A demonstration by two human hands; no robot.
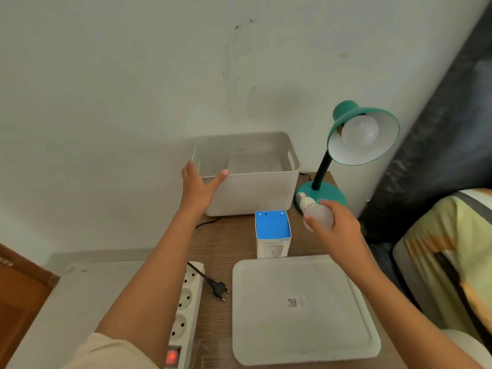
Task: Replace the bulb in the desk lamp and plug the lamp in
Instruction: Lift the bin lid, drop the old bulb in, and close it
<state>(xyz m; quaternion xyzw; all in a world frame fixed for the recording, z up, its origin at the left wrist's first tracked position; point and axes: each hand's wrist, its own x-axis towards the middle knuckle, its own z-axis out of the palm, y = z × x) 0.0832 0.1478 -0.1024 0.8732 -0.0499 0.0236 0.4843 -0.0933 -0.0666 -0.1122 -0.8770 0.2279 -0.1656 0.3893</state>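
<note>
A teal desk lamp (354,113) stands at the back right of the wooden table, its shade tilted toward me with a white bulb (360,134) screwed inside. My right hand (339,225) holds a second white bulb (318,213) just in front of the lamp's round base (330,193), screw cap pointing up and left. My left hand (198,189) is spread open against the front left corner of a white storage bin (255,193). The lamp's black plug (219,287) lies loose on the table beside a white power strip (186,302).
A small blue-topped bulb box (273,233) stands open between the bin and a flat white tray (303,310). The power strip's red switch (172,356) glows. A wall rises behind the table; a cushion and dark fabric lie to the right.
</note>
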